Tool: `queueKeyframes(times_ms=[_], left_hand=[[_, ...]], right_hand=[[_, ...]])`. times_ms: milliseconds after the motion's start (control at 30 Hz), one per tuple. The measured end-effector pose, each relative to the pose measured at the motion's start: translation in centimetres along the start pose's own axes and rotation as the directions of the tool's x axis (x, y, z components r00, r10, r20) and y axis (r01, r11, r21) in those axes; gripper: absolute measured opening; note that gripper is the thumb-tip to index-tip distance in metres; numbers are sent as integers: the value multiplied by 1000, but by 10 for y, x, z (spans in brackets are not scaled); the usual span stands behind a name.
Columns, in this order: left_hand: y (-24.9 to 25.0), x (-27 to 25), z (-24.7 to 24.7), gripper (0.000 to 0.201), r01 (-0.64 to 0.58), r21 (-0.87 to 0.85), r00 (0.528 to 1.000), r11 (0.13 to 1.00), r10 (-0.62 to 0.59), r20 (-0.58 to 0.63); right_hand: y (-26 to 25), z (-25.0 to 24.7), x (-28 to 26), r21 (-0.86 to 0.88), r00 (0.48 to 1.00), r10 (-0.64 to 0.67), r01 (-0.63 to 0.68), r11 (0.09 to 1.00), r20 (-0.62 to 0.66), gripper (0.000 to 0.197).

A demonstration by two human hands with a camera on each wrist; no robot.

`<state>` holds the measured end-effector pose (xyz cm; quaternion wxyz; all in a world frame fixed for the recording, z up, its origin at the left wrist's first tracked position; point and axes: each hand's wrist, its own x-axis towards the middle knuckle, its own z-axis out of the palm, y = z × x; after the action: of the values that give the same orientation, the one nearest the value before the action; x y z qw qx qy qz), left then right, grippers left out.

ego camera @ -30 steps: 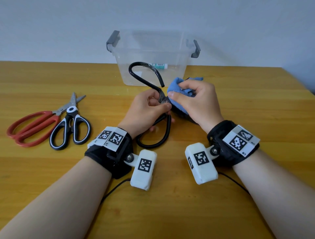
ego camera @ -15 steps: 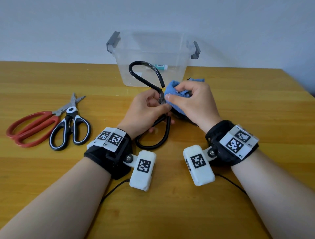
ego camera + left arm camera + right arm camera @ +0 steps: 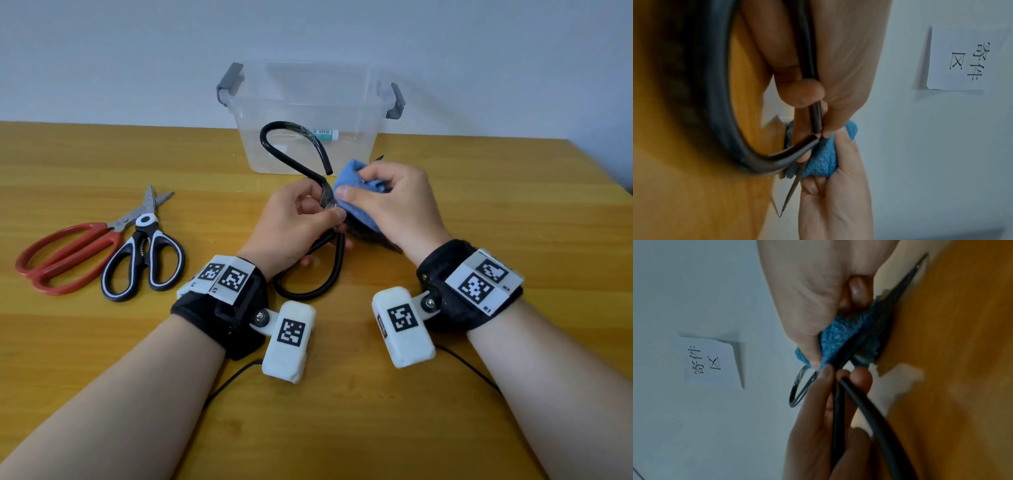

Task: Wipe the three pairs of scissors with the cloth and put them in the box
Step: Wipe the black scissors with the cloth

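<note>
At frame centre, the black-looped scissors [image 3: 337, 246] are pinched near the pivot by the left hand [image 3: 294, 226]; the right hand [image 3: 394, 205] clutches the blue cloth [image 3: 356, 198] around their blades. The clear box [image 3: 308, 102] stands behind, upper centre.

Both forearms are bare. A black strap [image 3: 219, 318] is worn around the left wrist and another black strap [image 3: 459, 301] around the right. White plates printed with black square codes [image 3: 224, 277] [image 3: 483, 282] are fixed on top of each. A white rounded module [image 3: 289, 341] [image 3: 402, 327], code-marked, is bolted to each strap by a screwed bracket. Thin black cables [image 3: 229, 380] [image 3: 469, 368] are trailed from both.
</note>
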<state>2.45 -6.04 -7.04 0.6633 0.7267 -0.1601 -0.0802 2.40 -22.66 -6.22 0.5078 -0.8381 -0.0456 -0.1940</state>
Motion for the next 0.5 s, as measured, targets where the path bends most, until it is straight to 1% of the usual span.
queueKeyframes(times_ms=[100,133,200,233,267,333,367,400,433,500], left_hand=[[0,-1,0,19,4,-6,1000,1000,-4,24],[0,-1,0,20,12,-6,1000,1000,-12,23],[1,-1,1,20,22,-6,1000,1000,-21,16],[1,-1,1,21,20,-6,1000,1000,-20,8],[1,0,1,20,19,-6,1000,1000,-19,-2],[1,0,1,17,17,-5,1000,1000,-17,-17],[1,0,0,16,16,-5,1000,1000,-16,-15],[2,-1,0,16,13,-7,1000,1000,-13,-6],[2,-1,0,17,9,-10,1000,1000,-9,5],[2,-2,0,17,3,-14,1000,1000,-2,25]], right_hand=[[9,-7,4,-20,984,37,-41,999,-177,17],[10,-9,4,-14,974,42,-46,999,-221,19],[7,-10,4,19,964,28,-24,1000,-265,22],[4,-9,3,27,966,-1,8,1000,-258,22],[-1,-7,1,17,975,-43,48,999,-217,20],[-9,-1,-1,-58,991,-115,111,992,-69,15],[-10,2,-2,-100,992,-125,123,987,-15,15],[-9,3,-2,-125,993,-115,115,986,1,17],[-7,3,-1,-127,996,-91,88,988,-15,20],[-1,-2,3,-110,996,-30,20,994,-89,23]])
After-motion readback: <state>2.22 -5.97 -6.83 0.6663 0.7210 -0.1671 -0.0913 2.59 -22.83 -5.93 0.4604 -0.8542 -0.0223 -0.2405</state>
